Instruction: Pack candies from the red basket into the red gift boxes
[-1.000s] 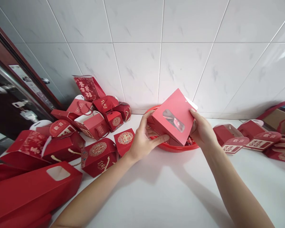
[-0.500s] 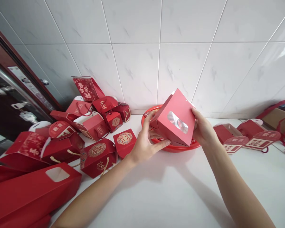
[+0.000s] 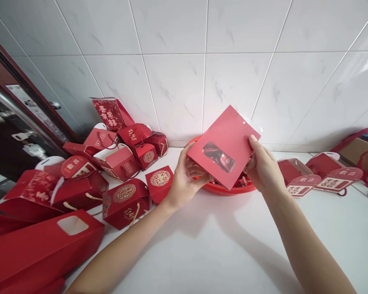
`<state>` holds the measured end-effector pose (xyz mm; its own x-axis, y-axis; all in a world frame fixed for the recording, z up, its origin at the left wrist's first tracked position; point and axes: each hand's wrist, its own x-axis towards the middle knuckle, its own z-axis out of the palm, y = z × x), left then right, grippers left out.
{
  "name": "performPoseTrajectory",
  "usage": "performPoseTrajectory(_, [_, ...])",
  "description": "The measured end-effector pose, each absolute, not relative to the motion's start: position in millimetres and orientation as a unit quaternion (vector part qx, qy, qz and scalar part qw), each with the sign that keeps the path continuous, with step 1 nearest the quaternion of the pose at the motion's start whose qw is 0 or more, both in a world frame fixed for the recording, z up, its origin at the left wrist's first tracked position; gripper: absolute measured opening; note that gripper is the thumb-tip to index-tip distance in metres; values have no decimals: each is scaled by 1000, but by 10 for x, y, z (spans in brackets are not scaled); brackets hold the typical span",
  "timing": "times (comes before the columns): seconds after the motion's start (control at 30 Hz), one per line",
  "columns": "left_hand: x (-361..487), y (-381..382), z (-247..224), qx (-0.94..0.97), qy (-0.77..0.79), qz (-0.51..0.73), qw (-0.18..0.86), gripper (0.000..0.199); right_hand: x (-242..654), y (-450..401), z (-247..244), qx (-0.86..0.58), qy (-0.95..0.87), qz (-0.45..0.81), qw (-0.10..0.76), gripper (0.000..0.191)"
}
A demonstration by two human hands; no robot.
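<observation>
Supporting the windowed box [image 3: 230, 136] over the red basin [image 3: 233, 192] at twelve o'clock, left hand [image 3: 182, 179] curled round its eight-o'clock edge and right hand [image 3: 266, 168] pinching its three-o'clock edge, calls for light pressure to prevent creasing.

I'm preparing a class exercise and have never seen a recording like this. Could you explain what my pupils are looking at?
There is no machine here, just a person's bare left hand and right hand. One camera, worn on the head, looks forward and down past the arms. Both hands hold a tilted red box with a clear window, above a red basin containing small shiny pieces. On the white surface, many more boxes crowd the left; others stand on the right.
</observation>
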<state>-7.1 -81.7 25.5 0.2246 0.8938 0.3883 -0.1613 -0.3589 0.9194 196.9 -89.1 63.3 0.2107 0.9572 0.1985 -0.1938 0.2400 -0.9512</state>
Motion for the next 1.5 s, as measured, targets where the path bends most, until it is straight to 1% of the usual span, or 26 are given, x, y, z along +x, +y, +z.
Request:
performPoseTrajectory(0.13, [-52,-889,319,617,290,542,491,88,2012,-848,669,-424,-400,502,639,37])
performPoseTrajectory(0.3, [-47,-979,374,626,282,551,474,85,2047,-756,661,-420,-320,576,624,29])
performPoseTrajectory(0.43, [-48,-999,370,623,289,539,487,86,2051,-742,669,-417,-271,605,622,25])
performPoseTrajectory(0.63, [-18,-946,306,603,292,574,471,81,2007,-809,667,-378,-351,582,628,28])
performPoseTrajectory(0.77, [-21,-907,291,591,287,605,450,83,1958,-872,643,-347,-401,551,644,28])
performPoseTrajectory(0.93, [-37,-870,286,592,293,606,443,85,1916,-904,633,-345,-418,532,650,33])
performPoseTrajectory(1.1, [-39,-837,258,611,269,588,457,86,1911,-966,686,-360,-420,454,698,27])
performPoseTrajectory(1.17, [-44,-834,248,632,260,588,434,87,1927,-1004,719,-365,-427,428,708,25])
performPoseTrajectory(1.27, [-50,-856,259,678,258,589,356,90,1972,-1032,762,-378,-434,422,701,28])
performPoseTrajectory(1.37, [-48,-902,293,710,261,580,303,86,2017,-995,781,-400,-406,474,672,30])
performPoseTrajectory(1.5, [-44,-952,312,715,269,580,286,82,2032,-884,746,-419,-337,564,627,24])
